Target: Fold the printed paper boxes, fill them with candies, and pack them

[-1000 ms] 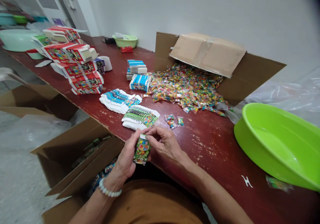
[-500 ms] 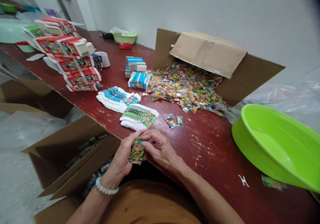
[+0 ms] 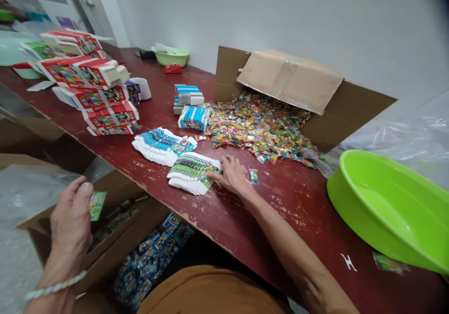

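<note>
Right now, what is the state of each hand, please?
Left hand: closed, holding a small green printed cardboard box.
Right hand: at the fanned green-and-white cardboard cartons; grip cannot be told.

From my end I see my left hand (image 3: 72, 216) out past the near edge of the table (image 3: 315, 211), thumb pressed to curled fingers. My right arm (image 3: 284, 237) slants across the table; my right hand (image 3: 232, 174) is palm down, thumb apart from bent fingers.

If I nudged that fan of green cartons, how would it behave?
The green cartons would probably slide over one another, since they lie overlapped in a fan. Each looks light, given its thin edge. Tipping seems unlikely: the fan lies low on the table.
</note>
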Demonstrator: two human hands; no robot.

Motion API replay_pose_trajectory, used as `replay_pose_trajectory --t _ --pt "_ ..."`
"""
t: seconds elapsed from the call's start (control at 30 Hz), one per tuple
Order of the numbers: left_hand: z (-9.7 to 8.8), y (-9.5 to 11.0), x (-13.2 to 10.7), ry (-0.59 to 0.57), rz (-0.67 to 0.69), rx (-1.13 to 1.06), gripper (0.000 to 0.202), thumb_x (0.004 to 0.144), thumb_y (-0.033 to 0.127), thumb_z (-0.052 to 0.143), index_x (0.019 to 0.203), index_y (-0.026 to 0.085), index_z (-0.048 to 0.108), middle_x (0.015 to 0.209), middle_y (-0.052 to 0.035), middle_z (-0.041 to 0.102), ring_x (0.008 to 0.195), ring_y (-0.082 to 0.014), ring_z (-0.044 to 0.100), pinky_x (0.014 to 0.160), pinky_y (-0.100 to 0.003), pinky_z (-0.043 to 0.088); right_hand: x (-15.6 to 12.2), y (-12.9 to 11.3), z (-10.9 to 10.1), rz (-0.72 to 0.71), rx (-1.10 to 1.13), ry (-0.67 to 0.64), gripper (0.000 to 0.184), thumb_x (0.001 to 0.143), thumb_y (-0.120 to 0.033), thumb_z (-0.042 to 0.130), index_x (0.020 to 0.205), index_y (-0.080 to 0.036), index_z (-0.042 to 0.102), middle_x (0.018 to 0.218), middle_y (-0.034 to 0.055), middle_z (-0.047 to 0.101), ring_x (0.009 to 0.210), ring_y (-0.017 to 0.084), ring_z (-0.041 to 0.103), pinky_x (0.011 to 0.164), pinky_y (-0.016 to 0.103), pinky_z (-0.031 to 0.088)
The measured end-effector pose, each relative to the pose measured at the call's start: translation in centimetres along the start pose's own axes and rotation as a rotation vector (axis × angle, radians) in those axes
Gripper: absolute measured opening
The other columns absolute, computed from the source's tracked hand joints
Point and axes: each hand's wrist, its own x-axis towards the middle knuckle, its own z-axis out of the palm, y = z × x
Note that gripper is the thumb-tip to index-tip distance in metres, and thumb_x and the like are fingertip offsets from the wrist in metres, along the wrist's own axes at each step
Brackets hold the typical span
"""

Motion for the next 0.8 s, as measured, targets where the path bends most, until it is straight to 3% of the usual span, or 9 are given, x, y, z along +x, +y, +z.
replay_pose_trajectory --t 0.07,0.17,0.3,0.37,0.47,0.53,0.6,0.7,0.8 --pt "1.3 -0.9 -0.3 0.016 0.059 0.067 0.051 0.08 0.047 0.064 0.122 0.019 0.062 0.096 -0.0083 0.074 0.087 -0.0243 0.071 0.078 -0.034 0.058 0.1 0.0 0.6 0.026 -0.04 -0.01 0.055 0.083 -0.06 0.067 0.116 -0.017 0.063 0.134 0.019 0.054 0.117 0.036 0.05 0.093 0.05 0.041" --pt "3.2 -3.2 -1.0 0.06 0.148 0.182 0.052 0.08 0.046 0.066 0.125 0.021 0.061 0.112 -0.0095 0.072 0.104 -0.0264 0.067 0.093 -0.037 0.053 -0.2 0.5 1.5 0.074 0.036 0.123 0.049 0.08 -0.056 0.071 0.11 -0.018 0.063 0.125 0.0161 0.059 0.111 0.032 0.052 0.09 0.046 0.041" --pt "4.6 -4.6 -1.6 0.058 0.276 0.311 0.057 0.083 0.048 0.067 0.133 0.023 0.057 0.134 -0.0104 0.061 0.126 -0.0284 0.054 0.113 -0.039 0.036 -1.0 1.5 0.6 0.136 0.539 0.226 0.029 0.084 -0.047 0.066 0.091 -0.02 0.062 0.091 0.0048 0.066 0.085 0.021 0.059 0.077 0.034 0.045" --pt "5.4 -3.9 -2.0 -0.096 0.207 0.235 0.059 0.084 0.05 0.066 0.136 0.023 0.055 0.135 -0.0102 0.061 0.128 -0.0286 0.053 0.113 -0.039 0.034 -1.9 1.3 -0.8 0.074 0.887 0.102 0.03 0.082 -0.049 0.068 0.085 -0.02 0.059 0.078 0.0003 0.065 0.073 0.017 0.059 0.07 0.03 0.046" --pt "6.9 -2.7 -2.9 -0.539 -0.169 -0.058 0.061 0.08 0.056 0.069 0.129 0.02 0.06 0.121 -0.0137 0.069 0.112 -0.0313 0.064 0.097 -0.04 0.048 -3.9 0.0 -2.9 -0.111 1.153 -0.136 0.032 0.079 -0.048 0.073 0.085 -0.02 0.059 0.078 -0.0013 0.065 0.07 0.014 0.059 0.069 0.028 0.048" --pt "7.9 -2.6 -3.7 -0.843 -0.423 -0.241 0.062 0.074 0.059 0.074 0.119 0.018 0.065 0.105 -0.015 0.073 0.09 -0.0307 0.071 0.081 -0.04 0.054 -5.4 -1.1 -3.7 -0.206 1.13 -0.188 0.026 0.084 -0.045 0.068 0.089 -0.021 0.059 0.079 -0.0015 0.064 0.069 0.013 0.058 0.068 0.028 0.049" --pt "8.5 -3.1 -4.6 -0.976 -0.517 -0.36 0.059 0.07 0.061 0.077 0.108 0.017 0.069 0.091 -0.0121 0.073 0.069 -0.0242 0.07 0.068 -0.035 0.054 -6.7 -2.1 -4.0 -0.276 0.964 -0.059 0.02 0.088 -0.037 0.065 0.098 -0.022 0.06 0.089 0.001 0.063 0.076 0.015 0.058 0.072 0.03 0.05" --pt "8.8 -4.2 -5.5 -0.939 -0.479 -0.398 0.053 0.07 0.063 0.076 0.096 0.016 0.072 0.083 -0.0085 0.071 0.058 -0.0166 0.063 0.061 -0.029 0.05 -8.2 -2.8 -4.0 -0.389 0.641 0.181 0.026 0.084 -0.03 0.072 0.106 -0.022 0.06 0.106 0.0061 0.058 0.094 0.019 0.056 0.082 0.034 0.049" --pt "8.7 -4.3 -5.9 -0.921 -0.416 -0.294 0.055 0.067 0.066 0.076 0.089 0.015 0.074 0.074 -0.0083 0.07 0.056 -0.016 0.06 0.059 -0.027 0.046 -8.9 -3.1 -4.1 -0.49 0.445 0.151 0.025 0.08 -0.029 0.076 0.099 -0.022 0.062 0.106 0.0074 0.057 0.1 0.023 0.054 0.084 0.036 0.047"
